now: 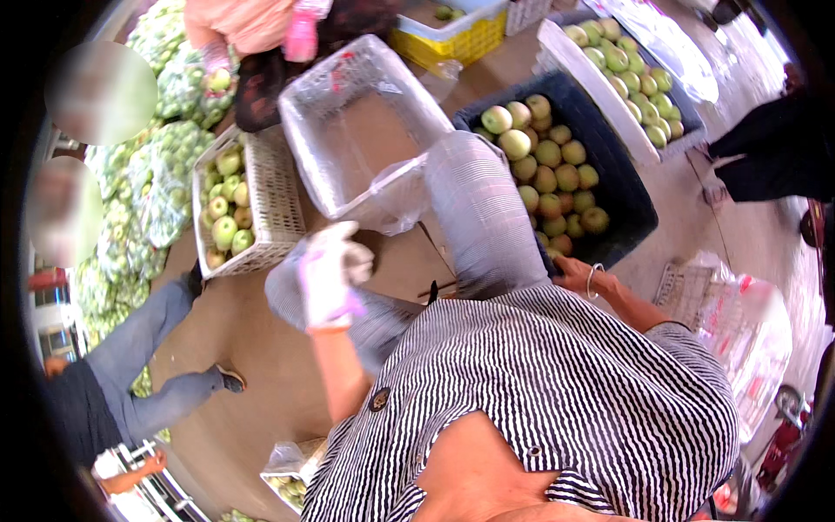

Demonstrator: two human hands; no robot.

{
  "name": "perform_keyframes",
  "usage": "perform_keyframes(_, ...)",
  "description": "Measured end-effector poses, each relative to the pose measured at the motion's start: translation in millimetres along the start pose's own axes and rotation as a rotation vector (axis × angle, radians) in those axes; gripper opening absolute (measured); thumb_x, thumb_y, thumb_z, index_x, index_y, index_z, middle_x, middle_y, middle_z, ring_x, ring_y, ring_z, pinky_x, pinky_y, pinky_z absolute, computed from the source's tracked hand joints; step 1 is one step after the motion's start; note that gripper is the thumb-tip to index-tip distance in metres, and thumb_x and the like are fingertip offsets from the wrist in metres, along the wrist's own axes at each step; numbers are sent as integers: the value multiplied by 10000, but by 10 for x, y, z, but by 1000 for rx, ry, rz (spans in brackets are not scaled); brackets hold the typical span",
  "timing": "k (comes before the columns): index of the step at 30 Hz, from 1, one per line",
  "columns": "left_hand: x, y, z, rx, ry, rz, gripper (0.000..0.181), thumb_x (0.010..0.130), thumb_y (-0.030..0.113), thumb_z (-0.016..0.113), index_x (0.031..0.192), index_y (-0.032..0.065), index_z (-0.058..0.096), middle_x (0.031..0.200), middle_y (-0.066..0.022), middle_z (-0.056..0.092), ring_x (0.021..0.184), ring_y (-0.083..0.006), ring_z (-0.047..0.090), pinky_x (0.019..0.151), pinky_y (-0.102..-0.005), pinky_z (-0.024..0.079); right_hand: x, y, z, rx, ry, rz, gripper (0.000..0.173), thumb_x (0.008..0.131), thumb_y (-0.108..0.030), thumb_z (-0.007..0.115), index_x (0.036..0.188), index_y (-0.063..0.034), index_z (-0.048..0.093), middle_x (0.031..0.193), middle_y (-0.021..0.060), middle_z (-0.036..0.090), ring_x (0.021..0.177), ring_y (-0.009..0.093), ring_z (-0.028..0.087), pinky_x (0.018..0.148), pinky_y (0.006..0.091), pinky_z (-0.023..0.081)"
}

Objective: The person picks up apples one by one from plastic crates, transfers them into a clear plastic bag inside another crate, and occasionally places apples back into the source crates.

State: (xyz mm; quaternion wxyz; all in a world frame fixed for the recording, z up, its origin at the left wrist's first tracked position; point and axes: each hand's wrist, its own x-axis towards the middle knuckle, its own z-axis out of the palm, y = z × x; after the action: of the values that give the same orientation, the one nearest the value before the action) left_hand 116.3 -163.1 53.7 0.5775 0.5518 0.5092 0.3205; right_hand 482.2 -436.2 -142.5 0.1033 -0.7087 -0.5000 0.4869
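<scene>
My left hand (334,274), in a white and lilac glove, is raised over my left knee; it is blurred and its fingers look partly curled, with no object seen in it. My right hand (574,274), bare with a bangle at the wrist, is at the near corner of a dark plastic crate (623,241); its fingertips are partly hidden. Green and reddish apples (548,179) lie in that crate. Ahead of me stands a white crate lined with clear plastic (303,150), with no apples seen inside. Left of it, a white slatted crate (277,202) holds more apples.
Bagged green fruit (160,189) is heaped at the left. A person in a pink top (241,26) holds an apple ahead; another person's legs (150,359) are at left. A yellow crate (456,49) and another apple crate (597,98) stand beyond. Someone in dark clothes (770,153) is at right.
</scene>
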Motion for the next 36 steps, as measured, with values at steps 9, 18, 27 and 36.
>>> perform_keyframes(9,597,-2794,1299,1116,-847,-311,252,924,165,525,1026,-32,644,901,-192,679,820,-271,662,742,-413,527,60,-163,170,-225,625,222,225,956,-234,542,853,-40,496,745,203,587,744,392,603,652,478,466)
perform_keyframes(18,865,-2935,1183,1123,-966,-463,272,915,179,537,1057,-34,630,930,-207,679,842,-295,669,740,-420,534,86,-126,75,-264,494,323,160,927,-193,549,874,-45,517,801,171,619,798,367,615,701,473,472)
perform_keyframes(27,1070,-2851,798,1157,-907,-464,300,907,193,548,1089,-36,616,960,-223,678,864,-320,675,739,-426,542,44,-141,-7,-232,554,297,179,886,-223,578,892,-53,524,821,159,630,823,360,623,726,475,478)
perform_keyframes(36,1586,-2868,858,1163,-742,-370,333,898,207,560,1121,-38,602,989,-238,678,886,-344,682,737,-432,550,13,-158,17,-198,586,293,212,882,-239,591,920,-42,522,901,189,638,851,397,628,726,470,494)
